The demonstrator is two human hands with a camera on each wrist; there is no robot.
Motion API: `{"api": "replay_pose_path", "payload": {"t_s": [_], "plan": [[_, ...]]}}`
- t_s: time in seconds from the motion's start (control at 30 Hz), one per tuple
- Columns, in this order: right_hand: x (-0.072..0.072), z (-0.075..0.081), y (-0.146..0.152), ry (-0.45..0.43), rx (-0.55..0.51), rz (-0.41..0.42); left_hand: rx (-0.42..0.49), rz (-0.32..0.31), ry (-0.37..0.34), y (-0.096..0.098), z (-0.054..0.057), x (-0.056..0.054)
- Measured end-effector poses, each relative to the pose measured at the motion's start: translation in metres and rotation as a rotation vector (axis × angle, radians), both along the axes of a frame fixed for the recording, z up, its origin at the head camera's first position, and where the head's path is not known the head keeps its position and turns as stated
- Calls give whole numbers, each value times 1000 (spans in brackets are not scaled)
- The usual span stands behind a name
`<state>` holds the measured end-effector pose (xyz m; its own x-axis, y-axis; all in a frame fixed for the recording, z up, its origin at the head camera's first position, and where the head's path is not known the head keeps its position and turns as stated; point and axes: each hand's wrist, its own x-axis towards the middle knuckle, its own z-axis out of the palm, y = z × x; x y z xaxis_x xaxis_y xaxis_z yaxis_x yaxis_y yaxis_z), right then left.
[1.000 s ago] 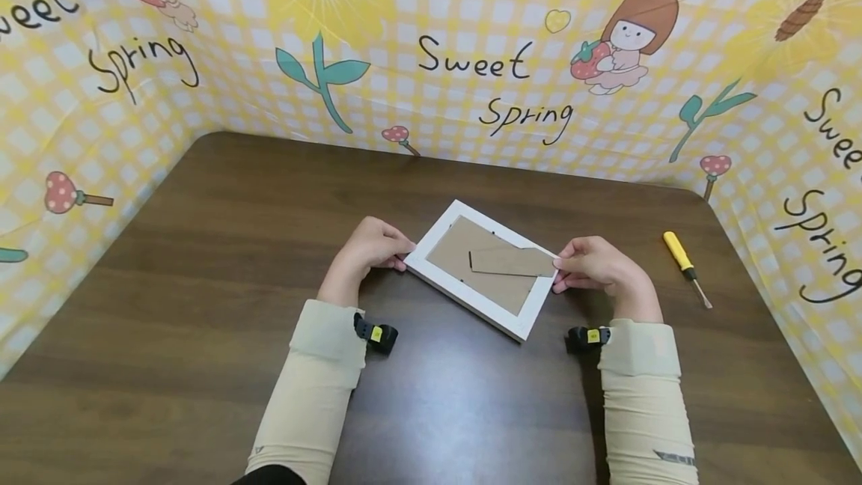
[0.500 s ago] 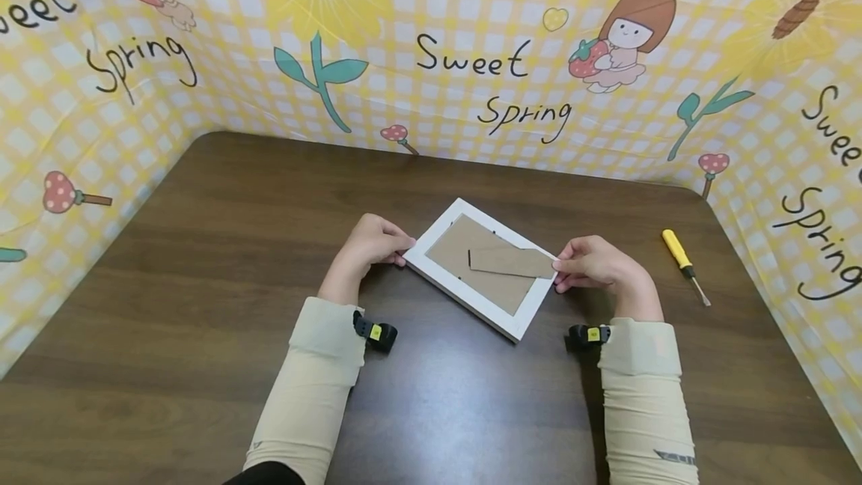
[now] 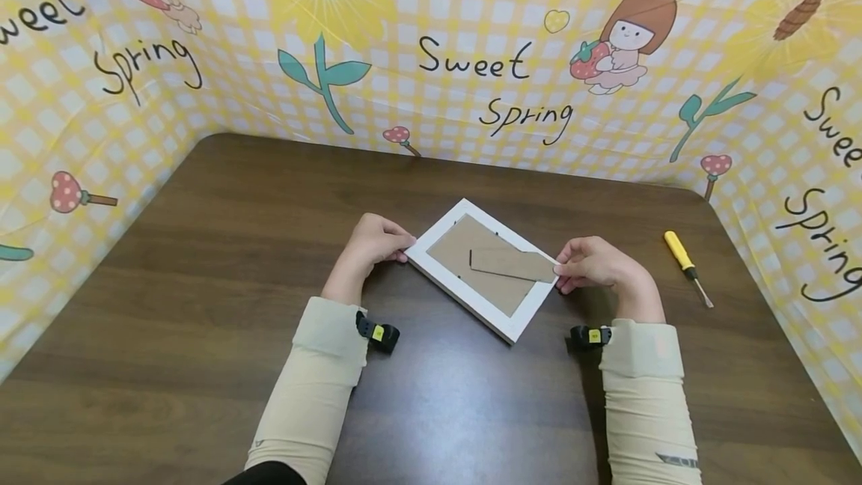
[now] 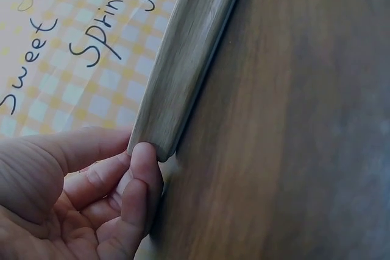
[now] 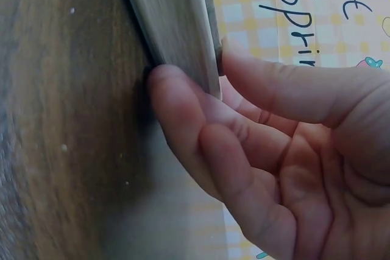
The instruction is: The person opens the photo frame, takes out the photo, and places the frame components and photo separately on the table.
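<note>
A white picture frame (image 3: 458, 296) lies between my hands in the head view, back side up, turned at a slant. Its brown backing board (image 3: 447, 249) shows, with a hinged stand flap (image 3: 508, 263) lying against it. My left hand (image 3: 377, 238) pinches the frame's left corner between thumb and fingers. At the opposite corner my right hand (image 3: 595, 264) does the same, its thumb by the flap's end. Both wrist views show the frame's side edge (image 4: 183, 59) with fingertips curled under the corner.
A screwdriver (image 3: 687, 268) with a yellow handle lies on the brown wooden table (image 3: 202, 283), right of my right hand. A yellow checked cloth (image 3: 465, 13) with printed figures stands around the table's back and sides.
The picture frame has turned slightly clockwise, its near corner shifting a little left and its far corner a little right. Both hands keep their grip on it.
</note>
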<state>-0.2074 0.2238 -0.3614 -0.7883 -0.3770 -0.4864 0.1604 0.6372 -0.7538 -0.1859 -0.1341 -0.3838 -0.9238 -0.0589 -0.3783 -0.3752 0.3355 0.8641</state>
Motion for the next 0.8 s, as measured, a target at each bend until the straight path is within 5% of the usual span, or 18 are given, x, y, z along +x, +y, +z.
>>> {"api": "replay_pose_path", "payload": {"t_s": [0.5,0.8], "plan": [[3,2,-4,-26,40,68,-9,-1,113,-5,-5,-2],[5,5,-6,-47,46,97,-36,8,123,-5,-6,-6]]}}
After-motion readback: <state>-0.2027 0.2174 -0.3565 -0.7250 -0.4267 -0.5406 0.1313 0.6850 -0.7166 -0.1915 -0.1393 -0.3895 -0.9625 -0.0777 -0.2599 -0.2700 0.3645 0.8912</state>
